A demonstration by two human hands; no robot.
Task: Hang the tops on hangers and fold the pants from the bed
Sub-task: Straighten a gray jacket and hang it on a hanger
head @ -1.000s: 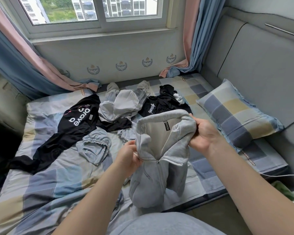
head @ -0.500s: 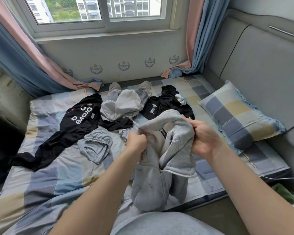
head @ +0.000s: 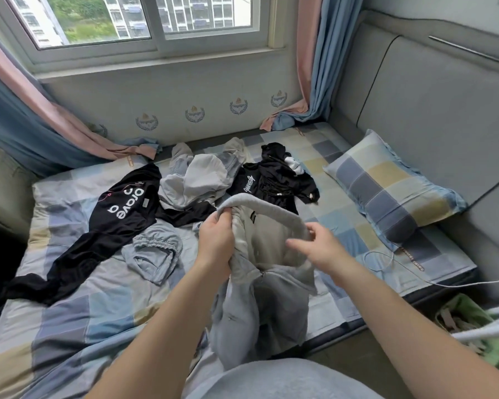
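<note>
Head view: jacket risked slipping from a one-sided hold

At the bed's [head: 69, 312] 6 o'clock edge hung the jacket [head: 271, 306]. The left hand [head: 215, 243] gripped its collar. The right hand [head: 323, 251], at the collar's 3 o'clock, was blurred, so its grip was unclear. If loose, the collar would likely sag shut.

Matt fleece hoodie [head: 271, 298] (cotton-look sheet [head: 69, 312]).

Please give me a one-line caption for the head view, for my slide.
Left hand grips the collar of a grey zip sweatshirt over the bed; right hand open beside it.
</note>
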